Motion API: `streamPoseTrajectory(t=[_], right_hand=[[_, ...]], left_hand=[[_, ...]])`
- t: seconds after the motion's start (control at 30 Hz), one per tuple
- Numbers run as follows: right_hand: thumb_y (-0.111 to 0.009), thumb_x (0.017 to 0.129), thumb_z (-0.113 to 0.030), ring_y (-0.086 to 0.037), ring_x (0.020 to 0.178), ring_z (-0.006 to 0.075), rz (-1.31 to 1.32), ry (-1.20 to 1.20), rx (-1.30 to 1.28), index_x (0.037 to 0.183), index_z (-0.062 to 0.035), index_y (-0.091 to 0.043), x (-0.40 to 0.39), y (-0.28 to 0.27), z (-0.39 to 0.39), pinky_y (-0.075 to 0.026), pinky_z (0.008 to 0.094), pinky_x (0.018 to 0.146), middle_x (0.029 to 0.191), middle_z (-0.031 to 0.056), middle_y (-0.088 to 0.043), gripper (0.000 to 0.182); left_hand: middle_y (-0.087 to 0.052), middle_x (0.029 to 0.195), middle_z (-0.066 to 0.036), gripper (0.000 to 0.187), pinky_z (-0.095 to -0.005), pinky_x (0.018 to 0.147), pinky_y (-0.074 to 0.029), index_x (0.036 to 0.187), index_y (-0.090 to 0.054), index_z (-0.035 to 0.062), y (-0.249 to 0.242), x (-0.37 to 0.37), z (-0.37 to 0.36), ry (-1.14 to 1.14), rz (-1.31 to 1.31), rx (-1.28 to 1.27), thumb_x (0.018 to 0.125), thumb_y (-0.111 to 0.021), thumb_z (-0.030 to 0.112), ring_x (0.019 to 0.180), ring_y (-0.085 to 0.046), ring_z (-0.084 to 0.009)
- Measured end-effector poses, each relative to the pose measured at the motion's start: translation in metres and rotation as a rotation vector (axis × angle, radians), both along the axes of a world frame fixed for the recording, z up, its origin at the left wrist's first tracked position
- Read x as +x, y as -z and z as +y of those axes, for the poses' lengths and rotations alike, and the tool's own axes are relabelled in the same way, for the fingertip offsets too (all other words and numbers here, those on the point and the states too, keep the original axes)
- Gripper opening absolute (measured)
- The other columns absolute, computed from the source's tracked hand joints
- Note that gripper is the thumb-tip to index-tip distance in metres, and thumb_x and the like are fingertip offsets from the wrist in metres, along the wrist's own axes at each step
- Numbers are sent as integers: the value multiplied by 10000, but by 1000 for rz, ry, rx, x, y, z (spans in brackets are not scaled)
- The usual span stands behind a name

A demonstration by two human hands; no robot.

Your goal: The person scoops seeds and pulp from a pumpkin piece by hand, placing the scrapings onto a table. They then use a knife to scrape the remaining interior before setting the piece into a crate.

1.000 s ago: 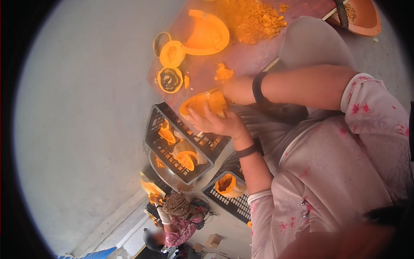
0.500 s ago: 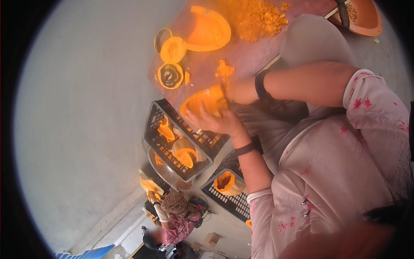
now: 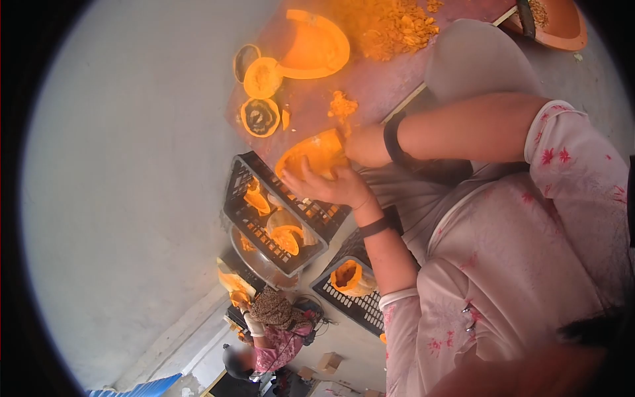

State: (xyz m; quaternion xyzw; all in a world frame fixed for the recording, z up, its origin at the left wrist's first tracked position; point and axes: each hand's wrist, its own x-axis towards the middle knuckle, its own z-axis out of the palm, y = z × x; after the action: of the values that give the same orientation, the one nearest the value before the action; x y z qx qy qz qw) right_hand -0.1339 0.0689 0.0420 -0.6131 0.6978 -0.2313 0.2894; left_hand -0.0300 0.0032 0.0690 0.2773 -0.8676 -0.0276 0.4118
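Observation:
A hollowed, bowl-like piece of pumpkin with bright orange flesh is between my hands, over the edge of the reddish work surface. My left hand is closed around its lower side with the fingers spread across the rind. At its near end, my right hand presses against the rim; its fingers are hidden, so whether it holds anything cannot be seen. A small heap of orange pulp lies beside the right hand. Farther off are a large curved pumpkin piece, a round slice and a dark-centred end piece.
Black crates with pumpkin pieces stand left of me: one crate close by, another nearer my side. A big mound of pulp and an orange basin lie to my right. A person works beyond the crates.
My right wrist has shifted slightly toward the pumpkin piece. The left hand keeps its hold. The whole view has moved slightly.

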Motion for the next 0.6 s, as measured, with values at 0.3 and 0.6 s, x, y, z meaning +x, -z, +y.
streamPoseTrajectory(t=[0.3,0.6], right_hand=[[-538,792,-57,-663,817,357,-7,63,21,910,-1,-691,-27,-21,0,-527,420,707,858,204,-676,202],[-523,841,-142,-668,934,327,142,34,18,1041,-37,-691,0,3,-14,-529,403,795,982,177,-687,282]], left_hand=[[-404,1381,-245,547,-556,1102,-236,1152,-573,3,2,5,0,-21,-2,22,622,-473,-86,1327,-331,-437],[-404,1381,-243,543,-559,1099,-240,1158,-572,1,3,2,1,-11,4,16,624,-499,-67,1327,-331,-436]])
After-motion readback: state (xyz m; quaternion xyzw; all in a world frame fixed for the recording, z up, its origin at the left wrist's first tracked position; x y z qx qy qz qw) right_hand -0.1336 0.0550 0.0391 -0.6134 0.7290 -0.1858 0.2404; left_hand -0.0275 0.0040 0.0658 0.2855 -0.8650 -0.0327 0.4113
